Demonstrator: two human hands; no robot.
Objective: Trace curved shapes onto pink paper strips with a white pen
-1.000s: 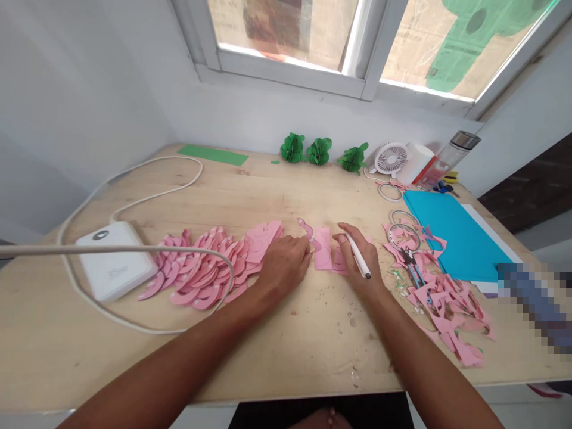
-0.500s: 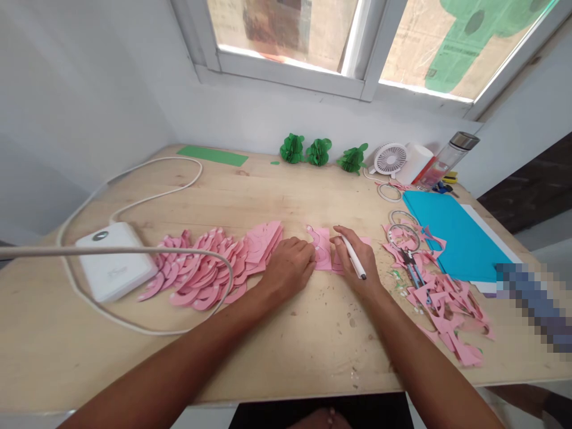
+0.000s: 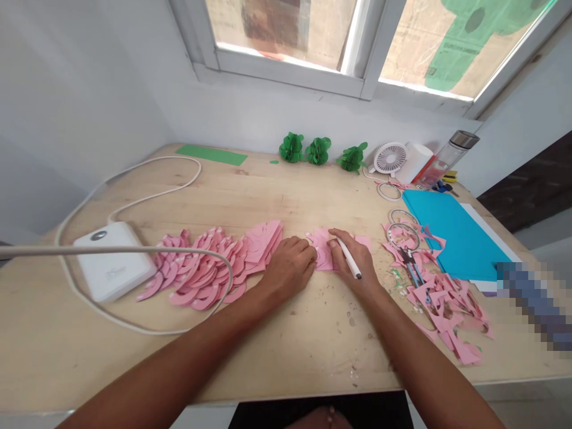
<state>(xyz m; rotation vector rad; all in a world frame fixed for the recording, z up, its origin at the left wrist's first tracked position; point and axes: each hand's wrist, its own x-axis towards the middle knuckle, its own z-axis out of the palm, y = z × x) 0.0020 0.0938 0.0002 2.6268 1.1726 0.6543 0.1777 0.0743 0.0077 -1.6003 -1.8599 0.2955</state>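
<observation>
A white pen (image 3: 349, 257) lies in the grip of my right hand (image 3: 357, 262), its dark end toward my wrist. That hand rests over a pink paper piece (image 3: 322, 257) bearing drawn curved lines. At the left edge of the same piece is my left hand (image 3: 292, 262), its fingers curled; anything under the fingertips is hidden. Close to its left sits a stack of pink sheets (image 3: 261, 241), then a pile of cut curved pink shapes (image 3: 208, 268). Another pink piece (image 3: 364, 242) shows partly behind my right hand.
Pink scraps (image 3: 451, 319) surround scissors (image 3: 415, 268) at the right, beside a blue folder (image 3: 451, 232). A white power bank (image 3: 114, 262) with a looping cable is at the left. Green paper shapes (image 3: 318, 151), a small fan (image 3: 390, 158) and a bottle (image 3: 447, 159) stand at the back.
My right hand has moved slightly left with the pen and now covers more of the drawn pink piece. My left hand has hardly moved.
</observation>
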